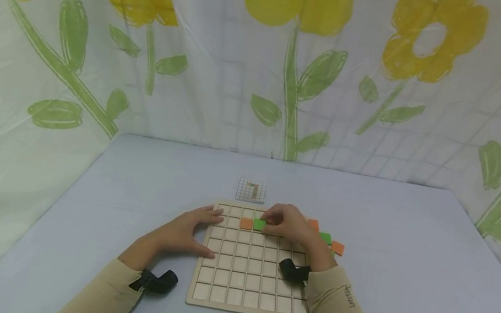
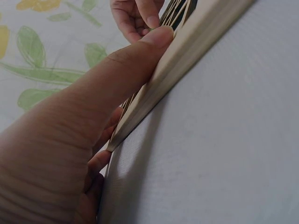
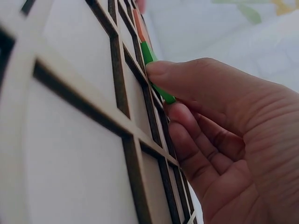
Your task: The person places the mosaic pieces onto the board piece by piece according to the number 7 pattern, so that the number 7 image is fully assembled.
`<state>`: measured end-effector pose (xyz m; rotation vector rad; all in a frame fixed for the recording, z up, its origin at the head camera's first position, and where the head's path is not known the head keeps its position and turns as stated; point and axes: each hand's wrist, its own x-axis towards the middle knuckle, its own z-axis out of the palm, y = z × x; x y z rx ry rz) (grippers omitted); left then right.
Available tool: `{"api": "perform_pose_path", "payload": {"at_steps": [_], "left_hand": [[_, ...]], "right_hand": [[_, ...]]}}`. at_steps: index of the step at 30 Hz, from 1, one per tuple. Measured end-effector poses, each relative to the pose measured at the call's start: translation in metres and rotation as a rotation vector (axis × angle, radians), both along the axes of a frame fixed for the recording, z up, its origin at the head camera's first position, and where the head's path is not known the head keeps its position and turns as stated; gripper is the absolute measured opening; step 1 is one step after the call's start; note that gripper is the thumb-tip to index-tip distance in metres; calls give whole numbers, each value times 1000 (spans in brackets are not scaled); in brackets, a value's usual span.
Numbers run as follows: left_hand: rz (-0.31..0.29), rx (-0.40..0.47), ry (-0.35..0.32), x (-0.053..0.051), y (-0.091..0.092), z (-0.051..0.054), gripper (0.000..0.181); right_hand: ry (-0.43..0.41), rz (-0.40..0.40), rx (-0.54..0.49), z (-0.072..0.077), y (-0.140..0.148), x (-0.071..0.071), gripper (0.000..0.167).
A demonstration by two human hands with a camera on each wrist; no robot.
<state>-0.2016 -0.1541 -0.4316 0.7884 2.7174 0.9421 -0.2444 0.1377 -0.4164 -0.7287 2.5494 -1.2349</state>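
Observation:
A wooden grid board [image 1: 248, 310] with square cells lies flat on the table. My right hand [image 1: 290, 225] is over its upper part and pinches a green square tile [image 1: 259, 225] between thumb and fingers. In the right wrist view the green tile [image 3: 148, 52] sits slightly tilted at the grid, right beside an orange tile [image 3: 139, 25]. That orange tile [image 1: 246, 224] lies in a cell of the second row. My left hand [image 1: 182, 231] rests at the board's left edge, fingers spread; its thumb [image 2: 135, 56] lies along the rim.
Behind the board lies a small card [image 1: 251, 191] printed with a grid pattern. Several loose tiles lie at the board's upper right, among them an orange tile [image 1: 337, 248] and a green tile [image 1: 326, 238], partly hidden by my right forearm. A flower-printed curtain [image 1: 202, 86] hangs behind the table.

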Motion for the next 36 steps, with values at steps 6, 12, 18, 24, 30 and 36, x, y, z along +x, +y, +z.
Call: {"api": "perform_pose_path", "payload": {"at_steps": [6,12,18,24,30,36], "left_hand": [[7,-4,-4,0,0,-2,86],[10,-2,-6,0,0,-2,86],[13,-5,-11,0,0,-1,86],[11,-5,-10,0,1,0,86],[9,-2,-4,0,1,-1,86],[7,-2,-9,0,0,0,87]], "right_hand": [[-10,-12,6,1,0,1,26],[-4,-6,18,-1,0,0,25],[4,-2,20,1,0,1,25],[7,16,21,2,0,2,24],[18,30,19,1,0,0,24],[25,31,49,8,5,1,30]]}}
